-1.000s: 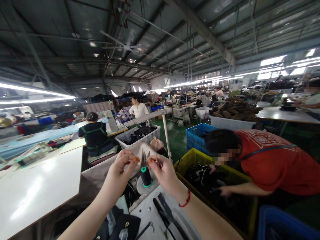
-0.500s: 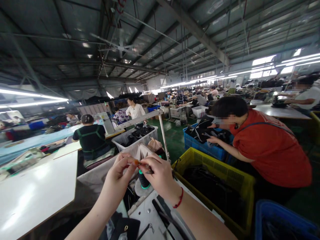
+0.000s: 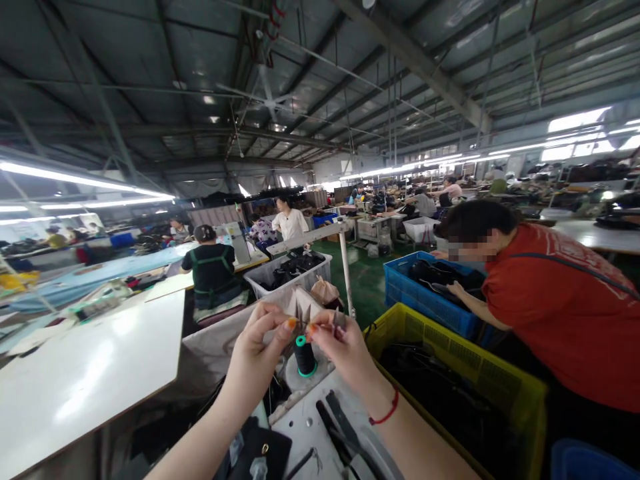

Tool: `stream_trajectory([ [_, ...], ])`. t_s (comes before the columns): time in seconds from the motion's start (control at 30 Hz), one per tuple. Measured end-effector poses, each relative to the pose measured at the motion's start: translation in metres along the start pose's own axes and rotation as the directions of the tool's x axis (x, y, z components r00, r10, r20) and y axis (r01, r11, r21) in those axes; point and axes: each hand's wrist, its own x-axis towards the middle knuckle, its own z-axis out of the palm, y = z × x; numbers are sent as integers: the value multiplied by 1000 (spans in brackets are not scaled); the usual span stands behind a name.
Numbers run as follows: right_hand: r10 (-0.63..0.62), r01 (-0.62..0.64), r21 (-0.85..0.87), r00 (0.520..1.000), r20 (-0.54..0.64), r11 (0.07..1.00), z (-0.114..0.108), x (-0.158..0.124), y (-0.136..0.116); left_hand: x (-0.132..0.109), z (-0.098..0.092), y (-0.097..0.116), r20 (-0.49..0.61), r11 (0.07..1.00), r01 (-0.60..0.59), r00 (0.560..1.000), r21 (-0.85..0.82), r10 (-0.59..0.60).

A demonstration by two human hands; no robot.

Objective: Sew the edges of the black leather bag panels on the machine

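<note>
Left hand (image 3: 260,353) and right hand (image 3: 340,350) are held up close together above a black thread spool with green ends (image 3: 305,357). Left fingers (image 3: 273,325) are pinched narrow; anything held there is too thin to tell. Right fingers (image 3: 320,330) are pinched narrow on a small metal tool (image 3: 340,320), type unclear. The spool is seated on a pale grey workbench (image 3: 300,427), with long dark metal tools (image 3: 340,420) laid near. A yellow plastic crate (image 3: 450,373) is placed right, a flat white table (image 3: 90,360) left. Farther right, a blue plastic crate (image 3: 430,293) is reached into by a co-worker in a red top (image 3: 560,313)
</note>
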Motion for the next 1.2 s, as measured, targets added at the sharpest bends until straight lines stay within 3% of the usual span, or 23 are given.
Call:
stream_trajectory([
  [0.07,74,-73,230,997,6,970,-2,-1,-2,1,-3,-4,0,999,53,999,-13,-53],
  [0.13,70,-54,403,997,-25,914,-3,-2,-6,2,-5,-5,38,989,142,989,-29,-141],
  [0.27,22,-22,509,1000,6,861,-3,2,-9,4,-5,1,143,941,325,940,-99,-310],
  [0.37,-43,1,390,994,98,921,-5,8,-1,9,-4,8,183,805,450,893,-386,-411],
  [0.43,-78,46,216,987,140,975,-8,11,8,13,-5,12,275,574,517,846,-635,-458],
  [0.5,-104,96,52,978,182,994,-11,13,15,17,-5,13,375,368,546,815,-753,-441],
  [0.57,-133,148,-47,964,232,988,-13,14,17,21,-4,13,393,313,545,810,-778,-435],
  [0.77,-200,282,-157,895,399,946,-17,16,9,23,6,8,221,485,495,827,-721,-517],
  [0.93,-236,321,-180,895,378,930,-21,11,11,21,7,9,195,637,480,863,-603,-466],
  [1.0,-228,301,-182,913,338,936,-25,5,12,21,5,11,220,779,456,890,-430,-400],
  [1.07,-197,258,-195,938,285,946,-31,-2,12,20,2,14,264,916,359,914,-176,-308],
  [1.13,-170,216,-220,963,210,951,-40,-11,12,19,1,17,300,980,196,934,30,-196],
  [1.2,-144,169,-234,982,121,957,-51,-21,16,15,2,19,320,986,40,943,164,-91],
])
